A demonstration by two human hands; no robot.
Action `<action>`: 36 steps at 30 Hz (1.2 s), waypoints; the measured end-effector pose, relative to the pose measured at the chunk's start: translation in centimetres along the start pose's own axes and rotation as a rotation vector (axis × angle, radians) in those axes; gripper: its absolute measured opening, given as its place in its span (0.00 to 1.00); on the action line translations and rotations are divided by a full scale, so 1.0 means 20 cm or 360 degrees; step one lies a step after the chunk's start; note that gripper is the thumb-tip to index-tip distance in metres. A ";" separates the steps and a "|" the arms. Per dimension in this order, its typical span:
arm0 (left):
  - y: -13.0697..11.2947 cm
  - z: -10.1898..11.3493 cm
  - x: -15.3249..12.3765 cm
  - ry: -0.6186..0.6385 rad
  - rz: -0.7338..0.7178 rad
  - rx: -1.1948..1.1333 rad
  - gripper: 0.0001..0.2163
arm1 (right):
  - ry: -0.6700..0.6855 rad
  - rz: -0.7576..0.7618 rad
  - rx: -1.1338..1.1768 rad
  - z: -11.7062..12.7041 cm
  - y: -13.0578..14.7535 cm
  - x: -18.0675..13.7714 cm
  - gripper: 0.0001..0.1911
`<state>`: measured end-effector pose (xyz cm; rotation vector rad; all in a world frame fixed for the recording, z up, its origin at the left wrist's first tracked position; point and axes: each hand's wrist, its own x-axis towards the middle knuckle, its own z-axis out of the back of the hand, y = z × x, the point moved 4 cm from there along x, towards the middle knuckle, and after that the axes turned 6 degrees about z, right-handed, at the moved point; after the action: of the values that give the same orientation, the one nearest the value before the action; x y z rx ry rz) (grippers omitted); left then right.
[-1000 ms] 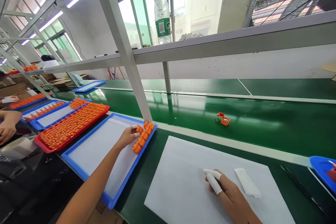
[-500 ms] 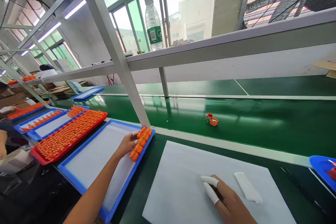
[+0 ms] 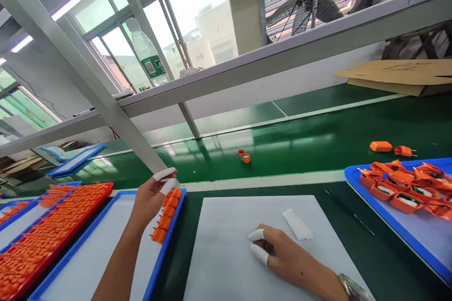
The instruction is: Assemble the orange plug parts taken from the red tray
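Observation:
My left hand (image 3: 150, 200) is raised just above the far end of a short row of orange plug housings (image 3: 165, 216). Its thumb and index finger wear white finger cots and are apart, with nothing visible between them. The row stands along the right side of a blue-rimmed tray (image 3: 102, 240) lined in white. My right hand (image 3: 278, 251) rests on a white sheet (image 3: 226, 244), its cot-covered thumb and index finger slightly apart and no object showing between them. The other fingers of that hand curl under and are partly hidden. A folded white strip (image 3: 297, 224) lies beside it.
On the right, a blue tray (image 3: 391, 225) holds a pile of open orange housings (image 3: 406, 183). A thin dark tool (image 3: 349, 211) lies beside it. A red tray (image 3: 102, 193) full of orange pieces is at far left. A slanted metal post (image 3: 120, 117) stands behind my left hand.
My left hand has lifted off the orange row, and its fingers have come away from the pieces. The view has swung right, bringing the blue tray of housings into sight. My right hand stays on the sheet.

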<state>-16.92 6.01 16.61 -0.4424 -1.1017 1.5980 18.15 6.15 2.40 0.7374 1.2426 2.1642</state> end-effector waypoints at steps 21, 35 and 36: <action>0.12 -1.39 0.50 0.0231 0.0565 -0.0356 0.15 | -0.0180 0.0150 -0.0078 0.01 -0.07 -0.03 0.11; -0.02 -0.95 -0.54 0.0856 0.0104 -0.0258 0.14 | -0.0532 -0.0314 0.1254 0.06 -0.08 0.01 0.24; -0.01 -0.94 -0.56 0.0746 -0.0029 -0.0140 0.14 | -0.0488 -0.0304 0.1232 0.06 -0.06 0.02 0.23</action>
<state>1.15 3.75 4.55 -0.8163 -0.8134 1.3396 18.91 7.58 1.90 1.1386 1.8889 1.3165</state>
